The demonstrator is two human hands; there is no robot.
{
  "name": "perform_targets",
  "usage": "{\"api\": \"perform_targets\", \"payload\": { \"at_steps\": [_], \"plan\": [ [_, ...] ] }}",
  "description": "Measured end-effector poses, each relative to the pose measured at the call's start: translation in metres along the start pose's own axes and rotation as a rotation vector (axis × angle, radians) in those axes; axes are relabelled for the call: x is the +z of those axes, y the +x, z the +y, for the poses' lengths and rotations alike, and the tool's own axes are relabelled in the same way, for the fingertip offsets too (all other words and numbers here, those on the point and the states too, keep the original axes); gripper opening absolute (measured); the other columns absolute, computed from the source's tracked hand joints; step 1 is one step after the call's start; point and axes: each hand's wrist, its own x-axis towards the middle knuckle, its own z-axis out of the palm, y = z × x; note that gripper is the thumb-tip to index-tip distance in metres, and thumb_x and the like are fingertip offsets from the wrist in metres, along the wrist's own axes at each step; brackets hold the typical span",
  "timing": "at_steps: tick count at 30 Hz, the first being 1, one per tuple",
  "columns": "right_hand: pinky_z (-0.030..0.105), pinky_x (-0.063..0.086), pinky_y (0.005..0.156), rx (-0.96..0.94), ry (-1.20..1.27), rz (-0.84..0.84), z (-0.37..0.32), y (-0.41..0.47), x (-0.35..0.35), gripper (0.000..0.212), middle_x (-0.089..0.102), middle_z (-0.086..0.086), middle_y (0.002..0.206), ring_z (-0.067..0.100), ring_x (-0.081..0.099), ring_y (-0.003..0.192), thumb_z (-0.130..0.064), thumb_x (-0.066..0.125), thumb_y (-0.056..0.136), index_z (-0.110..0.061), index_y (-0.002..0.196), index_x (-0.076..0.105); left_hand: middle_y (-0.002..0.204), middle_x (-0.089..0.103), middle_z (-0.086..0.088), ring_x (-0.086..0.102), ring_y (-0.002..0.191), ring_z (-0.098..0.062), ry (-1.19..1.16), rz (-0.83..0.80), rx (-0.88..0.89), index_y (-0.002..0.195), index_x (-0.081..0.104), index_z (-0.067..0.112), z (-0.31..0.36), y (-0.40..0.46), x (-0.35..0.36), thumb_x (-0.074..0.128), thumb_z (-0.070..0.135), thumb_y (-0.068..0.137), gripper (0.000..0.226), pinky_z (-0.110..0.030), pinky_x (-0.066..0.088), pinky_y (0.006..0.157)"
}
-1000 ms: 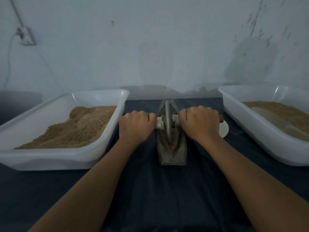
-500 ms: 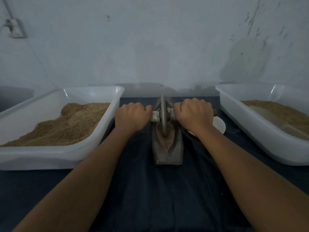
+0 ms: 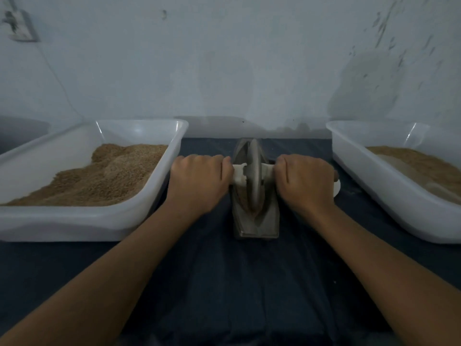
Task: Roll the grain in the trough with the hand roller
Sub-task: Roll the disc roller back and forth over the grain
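- The left hand is curled tight around the left end of the hand roller's axle, knuckles up, with a bit of white handle showing just inside its thumb.
- The right hand grasps the right end of the same axle in the same manner, directly opposite the left.
- Between the two hands the roller's metal disc stands upright on edge inside the trough, a narrow boat-shaped metal piece lying on the dark-covered bench.
- The grain shows as a brownish patch in the trough just left of the disc; most of it is hidden by the wheel.
- Outward of the left hand sits a white tray heaped with tan grain.
- Outward of the right hand sits a second white tray, also holding grain.
- A small white disc peeks out just beyond the right hand, touching the bench.
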Motion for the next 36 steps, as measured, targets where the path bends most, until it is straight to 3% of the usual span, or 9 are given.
{"api": "perform_targets", "payload": {
  "at_steps": [5,10,13,16,21,23,27,31,36],
  "plan": [
    [0.033,0.016,0.054,-0.165,0.010,0.079,0.002,-0.013,-0.017,0.041,0.035,-0.006,0.058,0.018,0.030,0.048,-0.027,0.032,0.104,-0.018,0.066,0.044,0.077,0.047,0.008,0.044,0.068,-0.019,-0.130,0.045,-0.091,0.086,0.043,0.027,0.004,-0.018,-0.012,0.007,0.039,0.106,0.043,-0.039,0.038,0.065],
    [0.026,0.007,0.051,-0.033,-0.091,0.018,0.002,0.009,0.004,0.051,0.034,-0.006,0.049,0.017,0.024,0.042,-0.034,0.028,0.100,-0.018,0.054,0.042,0.075,0.048,-0.001,0.045,0.063,-0.022,0.034,-0.058,0.011,0.089,0.034,0.018,0.001,0.007,0.014,0.028,0.017,0.102,0.014,-0.032,0.032,0.055],
    [0.032,0.020,0.052,0.030,-0.116,-0.169,0.014,0.036,0.030,0.050,0.039,-0.001,0.053,0.022,0.033,0.049,-0.037,0.022,0.095,-0.016,0.054,0.041,0.079,0.046,-0.005,0.052,0.071,-0.025,0.095,-0.123,-0.002,0.093,0.043,0.017,-0.002,0.035,0.030,0.032,0.015,0.101,0.014,-0.030,0.028,0.057],
    [0.034,0.020,0.054,0.073,-0.062,-0.342,0.028,0.064,0.050,0.052,0.047,0.002,0.063,0.022,0.040,0.057,-0.042,0.021,0.098,-0.016,0.061,0.047,0.098,0.066,-0.011,0.066,0.092,-0.034,0.009,-0.183,-0.100,0.107,0.064,0.013,-0.008,0.072,0.046,0.010,0.032,0.093,0.059,-0.032,0.033,0.063],
    [0.039,0.035,0.074,0.072,-0.009,-0.632,0.040,0.092,0.061,0.040,0.047,0.002,0.096,0.025,0.046,0.086,-0.044,0.015,0.100,-0.021,0.077,0.038,0.133,0.065,-0.015,0.062,0.119,-0.039,-0.120,-0.332,-0.201,0.124,0.065,0.014,-0.013,0.103,0.050,0.027,0.039,0.105,0.049,-0.041,0.034,0.081],
    [0.040,0.034,0.071,0.085,0.014,-0.658,0.038,0.093,0.058,0.036,0.049,0.002,0.097,0.023,0.046,0.080,-0.040,0.019,0.103,-0.017,0.083,0.038,0.136,0.064,-0.014,0.061,0.121,-0.038,-0.151,-0.353,-0.229,0.126,0.065,0.014,-0.012,0.103,0.048,0.027,0.039,0.105,0.050,-0.041,0.033,0.082],
    [0.033,0.022,0.053,0.108,-0.049,-0.400,0.022,0.065,0.041,0.058,0.051,0.004,0.066,0.020,0.042,0.058,-0.047,0.016,0.097,-0.016,0.063,0.050,0.112,0.067,-0.016,0.066,0.102,-0.040,-0.019,-0.257,-0.080,0.119,0.059,0.014,-0.006,0.064,0.031,0.023,0.028,0.102,0.042,-0.039,0.038,0.071],
    [0.030,0.010,0.051,-0.027,-0.132,-0.118,0.000,0.021,0.006,0.051,0.033,-0.006,0.051,0.018,0.026,0.044,-0.038,0.018,0.097,-0.019,0.054,0.037,0.089,0.060,-0.004,0.062,0.077,-0.030,-0.010,-0.158,0.008,0.097,0.043,0.019,-0.002,0.010,0.013,0.032,0.020,0.103,0.012,-0.035,0.041,0.061],
    [0.034,0.023,0.053,-0.137,-0.056,0.028,-0.005,-0.011,-0.020,0.043,0.039,-0.003,0.057,0.021,0.035,0.047,-0.029,0.032,0.106,-0.018,0.066,0.043,0.075,0.050,0.004,0.046,0.067,-0.023,-0.220,0.061,-0.139,0.086,0.046,0.024,0.003,-0.020,-0.006,0.015,0.037,0.107,0.040,-0.042,0.037,0.065]
  ]
}}
